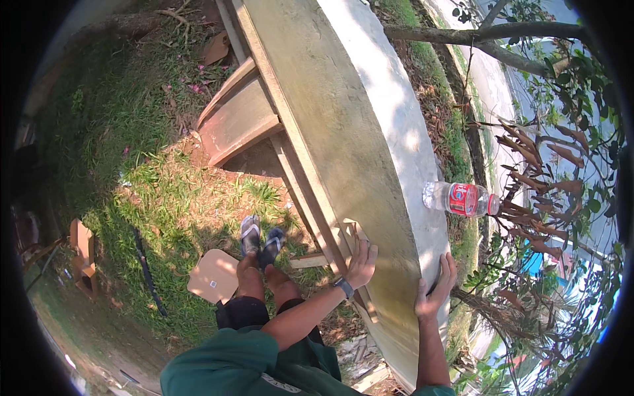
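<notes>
My left hand (361, 265), with a watch (343, 288) on its wrist, lies against the side face of a curved concrete wall (330, 112). Its fingers are stretched out beside a small pale block (354, 232), which looks like wood; whether they touch it I cannot tell. Over the wall's pale top (395, 99) spreads my right hand (436, 290), thumb apart from the fingers and nothing in it. Farther along that top stands a clear plastic bottle (462, 199) with a red label and clear contents.
A brown, open-sided board structure (241, 119) leans at the wall's long ledge (290, 125). On the grass lie a tan square panel (214, 276) near my feet and a dark pole (148, 270). Branches (502, 32) and dry leaves (535, 178) hang beyond the wall.
</notes>
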Motion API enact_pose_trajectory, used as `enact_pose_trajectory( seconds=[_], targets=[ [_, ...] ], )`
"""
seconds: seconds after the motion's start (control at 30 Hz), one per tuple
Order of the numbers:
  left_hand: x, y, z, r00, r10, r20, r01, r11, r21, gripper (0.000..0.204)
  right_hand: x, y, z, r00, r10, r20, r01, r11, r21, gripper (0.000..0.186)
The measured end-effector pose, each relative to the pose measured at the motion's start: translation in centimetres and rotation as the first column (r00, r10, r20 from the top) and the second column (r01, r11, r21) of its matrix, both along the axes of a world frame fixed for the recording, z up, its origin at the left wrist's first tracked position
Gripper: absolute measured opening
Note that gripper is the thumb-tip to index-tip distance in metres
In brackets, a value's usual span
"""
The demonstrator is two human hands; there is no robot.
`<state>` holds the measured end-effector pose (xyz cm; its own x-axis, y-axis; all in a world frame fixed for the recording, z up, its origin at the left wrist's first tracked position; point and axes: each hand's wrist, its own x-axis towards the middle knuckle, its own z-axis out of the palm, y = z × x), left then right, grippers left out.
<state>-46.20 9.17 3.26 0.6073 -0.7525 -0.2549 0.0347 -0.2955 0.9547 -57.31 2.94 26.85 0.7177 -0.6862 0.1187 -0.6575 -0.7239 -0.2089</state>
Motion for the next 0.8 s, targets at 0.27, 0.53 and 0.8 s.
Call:
enact_pose_trajectory(
  seconds=[0.27, 0.53, 0.8],
  targets=[
    [27.6, -7.0, 1.1, 0.861, 0.506, -0.045, -0.487, 0.798, -0.354, 0.073, 0.9, -0.5, 0.4, 1.000, 0.006, 0.002, -0.006, 1.000, 0.002, 0.079],
    [2.9, -1.6, -7.5, 0.938, 0.329, -0.113, -0.340, 0.936, -0.096, 0.049, 1.2, -0.4, 0.1, 0.999, -0.023, 0.046, 0.022, 0.999, 0.034, 0.079],
    [-17.7, 3.6, -15.1, 0.952, 0.306, 0.012, -0.303, 0.947, -0.107, 0.055, 0.0, -0.8, 0.3, 0.999, -0.038, 0.033, 0.037, 0.999, 0.038, 0.078]
  ],
)
